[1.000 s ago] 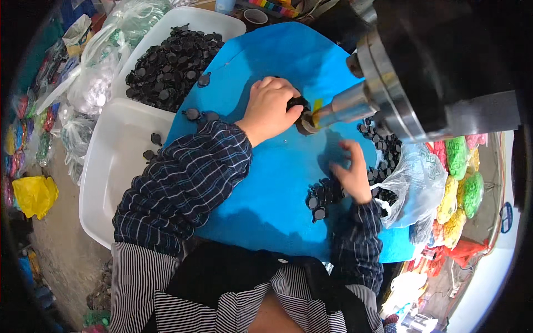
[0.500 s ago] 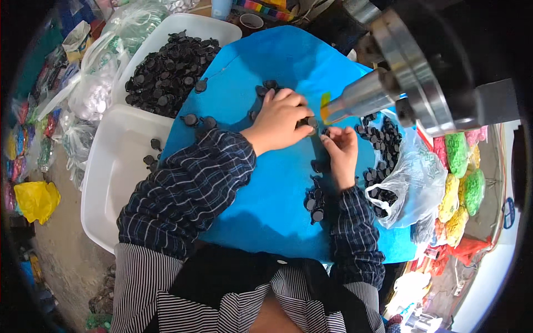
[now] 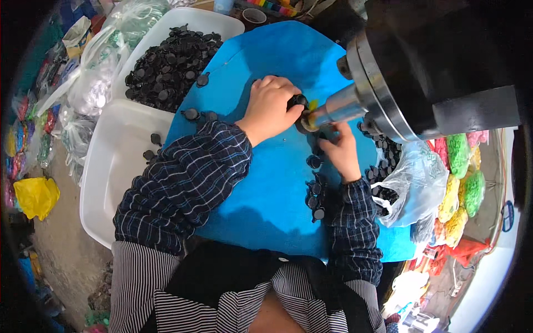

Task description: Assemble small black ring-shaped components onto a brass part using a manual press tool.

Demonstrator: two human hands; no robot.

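Observation:
My left hand (image 3: 272, 106) lies over the blue tabletop (image 3: 261, 183), its thumb and fingers closed around a small black round part (image 3: 298, 101) with a short tab. Beside the thumb, the tip of a metal press ram (image 3: 341, 105), with a yellow piece near its end, reaches a round piece (image 3: 304, 123) blurred by motion. My right hand (image 3: 341, 154) is just below the ram, fingers bent together; what they hold is partly hidden and smeared. Several more black parts (image 3: 315, 194) lie in a row left of my right forearm.
A white bin (image 3: 236, 28) heaped with black parts stands far left; a second white bin (image 3: 91, 188) holds a few. A clear plastic bag (image 3: 413, 172) of black parts lies at the right. The machine's dark body (image 3: 444, 66) looms far right. Bagged coloured pieces (image 3: 458, 161) lie beyond.
The press ram has come down and left, looming larger between my hands. My left hand has drawn slightly left and away from me; my right hand has dropped slightly toward me.

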